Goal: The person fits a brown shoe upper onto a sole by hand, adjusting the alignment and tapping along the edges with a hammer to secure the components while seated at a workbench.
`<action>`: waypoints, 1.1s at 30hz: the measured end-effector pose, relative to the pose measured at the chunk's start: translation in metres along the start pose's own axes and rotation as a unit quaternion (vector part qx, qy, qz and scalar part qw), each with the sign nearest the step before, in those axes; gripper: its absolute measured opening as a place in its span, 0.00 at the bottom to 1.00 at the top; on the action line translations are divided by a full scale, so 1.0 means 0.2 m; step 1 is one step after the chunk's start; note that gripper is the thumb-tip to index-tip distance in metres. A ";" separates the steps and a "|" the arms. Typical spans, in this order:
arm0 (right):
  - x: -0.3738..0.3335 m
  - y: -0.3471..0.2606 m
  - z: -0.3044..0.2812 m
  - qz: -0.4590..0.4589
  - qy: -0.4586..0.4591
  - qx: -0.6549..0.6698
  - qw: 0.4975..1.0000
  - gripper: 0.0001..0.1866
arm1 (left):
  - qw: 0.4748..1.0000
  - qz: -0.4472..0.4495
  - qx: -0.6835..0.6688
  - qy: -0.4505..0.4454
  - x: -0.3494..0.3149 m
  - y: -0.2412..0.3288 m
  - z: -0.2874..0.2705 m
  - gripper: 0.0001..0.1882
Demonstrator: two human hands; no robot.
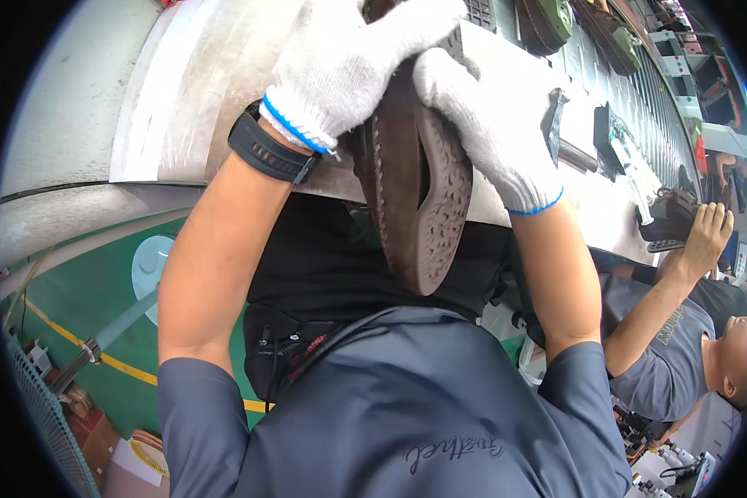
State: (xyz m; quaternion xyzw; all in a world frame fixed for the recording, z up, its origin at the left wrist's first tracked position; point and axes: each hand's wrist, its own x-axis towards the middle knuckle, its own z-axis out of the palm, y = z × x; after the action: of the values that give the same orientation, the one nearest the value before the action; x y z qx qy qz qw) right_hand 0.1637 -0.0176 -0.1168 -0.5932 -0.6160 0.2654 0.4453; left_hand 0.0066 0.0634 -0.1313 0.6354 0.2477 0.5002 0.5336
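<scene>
A brown shoe [398, 183] is gripped between both my hands over the bench's near edge. Its sole [448, 191] with raised bumps faces right, and stitching runs down the upper's left side. A dark gap shows between upper and sole. My left hand [332, 70], in a white knit glove with a blue cuff edge, is closed on the shoe's far left part. From the right, my right hand [490, 124], gloved alike, presses its fingers against the sole side. The shoe's far end is partly hidden by the gloves.
Across the metal bench [199, 124], brown-green shoes [548, 25] sit on a ribbed conveyor [651, 91]. A white-handled brush-like tool [635, 170] lies to the right. There a co-worker's hand [710, 232] holds a dark shoe [672, 216]. A fan [46, 415] stands at lower left.
</scene>
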 end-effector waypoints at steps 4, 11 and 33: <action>-0.05 0.03 -0.17 -0.089 -0.104 -0.187 0.973 0.25 | 0.996 0.061 0.046 0.054 -0.01 -0.09 0.01 0.21; -0.20 0.08 -0.14 0.153 -0.153 0.146 0.965 0.43 | 0.996 0.063 -0.024 0.055 -0.02 -0.11 0.02 0.19; -0.20 0.11 -0.09 0.054 -0.053 0.054 0.996 0.41 | 0.992 0.094 0.054 0.070 -0.01 -0.12 0.03 0.18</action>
State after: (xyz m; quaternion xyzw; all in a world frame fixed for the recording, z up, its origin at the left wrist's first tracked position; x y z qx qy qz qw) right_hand 0.1859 -0.0560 -0.1371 -0.5855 -0.5904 0.3532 0.4288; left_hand 0.0152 0.0660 -0.1537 0.6470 0.2502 0.5774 0.4307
